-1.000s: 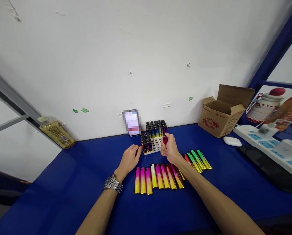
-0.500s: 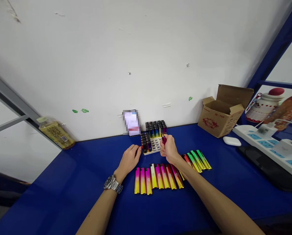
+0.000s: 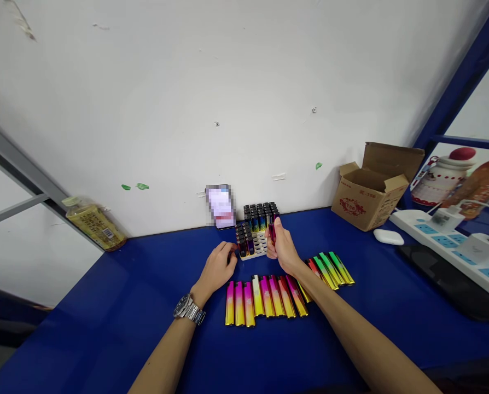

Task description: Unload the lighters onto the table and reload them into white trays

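Note:
My right hand (image 3: 284,249) is closed around a dark purple lighter (image 3: 272,232), held upright over the right side of a white slotted rack (image 3: 257,254). Black-topped lighters (image 3: 262,211) stand in the rack's back rows, and more (image 3: 243,238) fill its left side; slots in the middle show bare. At the rack's left edge rests my left hand (image 3: 217,269), its fingers loosely bent, thumb apart, fingertips by the edge. In front lies a row of pink-and-gold lighters (image 3: 248,303), with green-and-gold ones (image 3: 335,268) to the right, partly behind my right forearm.
A phone (image 3: 221,206) leans against the wall behind the rack. To the right are an open cardboard box (image 3: 363,197), a white case (image 3: 388,237), a black flat object (image 3: 445,282) and a power strip (image 3: 429,230). A yellow bottle (image 3: 94,223) leans at left.
My right hand has shifted slightly up and left over the rack, with the lighter still in it. My left hand has barely moved.

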Tool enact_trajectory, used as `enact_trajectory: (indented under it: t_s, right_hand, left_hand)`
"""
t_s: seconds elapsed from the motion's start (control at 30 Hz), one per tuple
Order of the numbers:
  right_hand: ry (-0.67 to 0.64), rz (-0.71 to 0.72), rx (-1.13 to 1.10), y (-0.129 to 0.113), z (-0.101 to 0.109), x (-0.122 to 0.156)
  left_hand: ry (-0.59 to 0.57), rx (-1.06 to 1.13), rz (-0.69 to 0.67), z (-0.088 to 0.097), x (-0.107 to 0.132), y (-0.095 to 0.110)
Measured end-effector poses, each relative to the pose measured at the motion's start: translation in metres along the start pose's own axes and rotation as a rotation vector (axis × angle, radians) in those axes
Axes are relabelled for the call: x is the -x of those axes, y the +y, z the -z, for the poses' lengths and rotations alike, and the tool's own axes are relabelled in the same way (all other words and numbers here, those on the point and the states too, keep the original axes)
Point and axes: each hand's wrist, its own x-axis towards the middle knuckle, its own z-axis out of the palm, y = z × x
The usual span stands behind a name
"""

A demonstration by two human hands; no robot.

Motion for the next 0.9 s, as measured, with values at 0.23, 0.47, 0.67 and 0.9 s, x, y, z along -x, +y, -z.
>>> enact_trajectory:
  t_s: [0.23,0.47,0.67,0.9]
  right_hand:
    - [-0.047,0.395,0.406,0.006,0.013,-0.012]
    - [-0.045,0.541,0.605,0.011,0.021,-0.02]
    - [-0.094,0.583,0.761,0.009,0.017,-0.021]
    - [-0.172,0.593,0.984,0.013,0.011,-0.021]
  left_hand:
    - [-0.059,0.137,0.055,-0.007,-0.006,-0.007]
    - [-0.088,0.182,0.132,-0.012,-0.015,-0.013]
    - [-0.114,0.335,0.056,-0.004,-0.012,-0.019]
    - [-0.159,0.378,0.057,0.004,-0.006,-0.022]
